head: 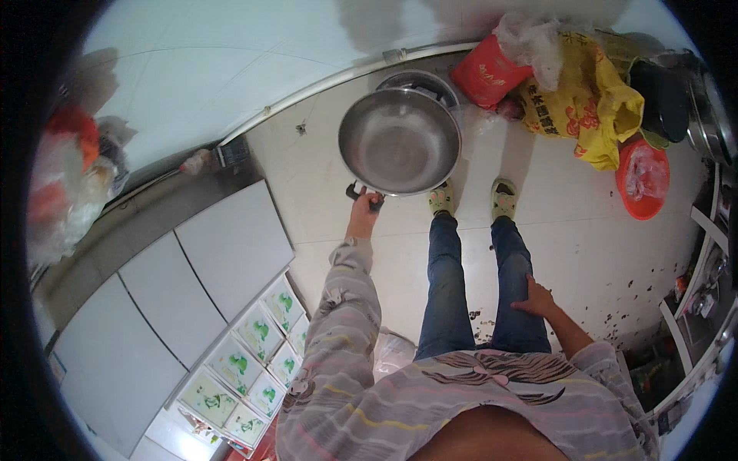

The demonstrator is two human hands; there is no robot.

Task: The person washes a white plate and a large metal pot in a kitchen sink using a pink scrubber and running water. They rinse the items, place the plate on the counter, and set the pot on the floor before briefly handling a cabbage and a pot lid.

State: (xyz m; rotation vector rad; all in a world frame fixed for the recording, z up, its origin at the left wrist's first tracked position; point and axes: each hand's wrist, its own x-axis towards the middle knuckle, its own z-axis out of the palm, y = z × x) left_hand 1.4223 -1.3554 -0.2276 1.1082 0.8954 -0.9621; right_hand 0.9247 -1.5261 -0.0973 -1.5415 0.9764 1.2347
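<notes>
A wide, round metal wok (399,144) hangs in front of me above the tiled floor, its bare inside turned up towards me. My left hand (364,206) grips its dark handle (351,191) at the near left rim; the fingers hide part of the handle. Beyond the wok, a second round metal vessel (424,79) shows only its far part. My right hand (533,298) holds nothing and rests against the right leg of my jeans (522,288), thumb and fingers apart. My green clogs (503,199) stand on the floor near the wok.
Along the wall lie a red bag (487,72), a yellow printed sack (582,109) and a red plastic basin (644,196) holding clear plastic. White-topped cabinets (167,288) line the left. A metal rack (700,288) stands at the right. Dark specks mark the floor (599,248).
</notes>
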